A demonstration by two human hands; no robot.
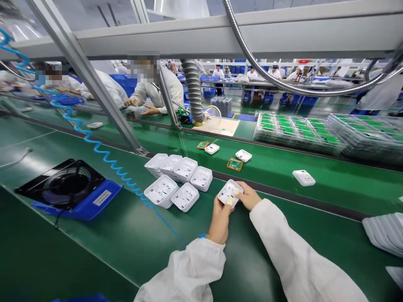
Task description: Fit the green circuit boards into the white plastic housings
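One white square plastic cover (229, 190) is held between both hands above the green bench. My left hand (220, 219) grips its lower edge, the thumb on its face. On its right side my right hand (248, 196) pinches the same cover. Both thumbs wear pale yellow finger cots. To the left stand several stacks of similar white covers (185, 168). Behind the hands, on the green belt (270, 167), lie a white cover with a label (243, 155), a green circuit board with an orange rim (234, 164), a smaller such pair and a single white cover (304, 178).
A black fan on a blue bin (94, 203) sits at the left, with a blue coiled hose (108, 157) beside it. Clear trays of green boards (292, 130) stand at the back right. White stacked parts (385, 233) are at the right edge. Several people work beyond.
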